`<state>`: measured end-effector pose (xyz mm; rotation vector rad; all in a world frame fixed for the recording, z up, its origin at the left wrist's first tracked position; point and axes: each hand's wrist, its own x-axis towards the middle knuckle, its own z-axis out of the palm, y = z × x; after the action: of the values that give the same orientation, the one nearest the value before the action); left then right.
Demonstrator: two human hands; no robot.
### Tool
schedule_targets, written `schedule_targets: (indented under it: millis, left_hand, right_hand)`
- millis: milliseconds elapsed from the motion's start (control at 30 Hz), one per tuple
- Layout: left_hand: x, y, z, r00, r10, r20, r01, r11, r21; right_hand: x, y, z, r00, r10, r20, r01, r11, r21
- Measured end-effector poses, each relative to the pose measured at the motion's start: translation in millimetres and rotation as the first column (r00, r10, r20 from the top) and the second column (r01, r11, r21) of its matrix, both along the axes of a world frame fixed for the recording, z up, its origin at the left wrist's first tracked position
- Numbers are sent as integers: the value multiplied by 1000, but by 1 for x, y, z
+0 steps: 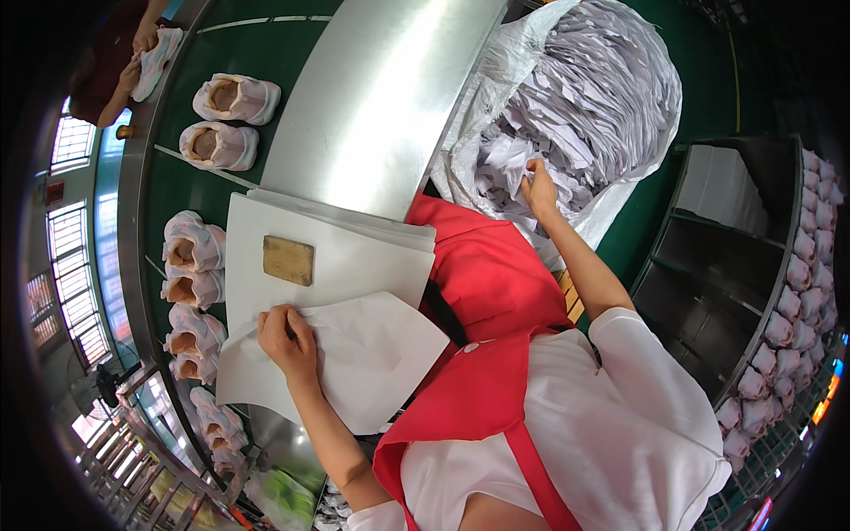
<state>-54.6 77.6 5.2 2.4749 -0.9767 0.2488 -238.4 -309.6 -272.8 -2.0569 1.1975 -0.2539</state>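
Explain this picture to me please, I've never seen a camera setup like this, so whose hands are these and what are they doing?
There's no machine here, just one person's two bare hands. A wide fisheye camera on their head looks down, so straight edges bend. The left hand rests, fingers curled, on a loose white sheet partly over a stack of white sheets; a flat brown block lies on that stack. The right hand reaches into a white sack full of papers; whether its grip is closed on one is hard to tell. Farther left, pale shoes stand on a green surface.
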Motion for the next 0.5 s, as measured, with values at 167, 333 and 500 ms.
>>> schedule_targets:
  millis: [167,333,500]
  left_hand:
    - [0,3,2,1000,-6,-18,6,1000,1]
    - [-1,8,-2,1000,6,-10,-6,1000,-25]
    - [-1,14,0,1000,14,-9,-14,1000,-8]
  right_hand:
    - [11,-19,-12,999,17,33,-30,894,447]
    - [7,-8,6,925,379,-36,-289,761,581]
    - [-12,18,-2,865,151,-478,-334,885,-324]
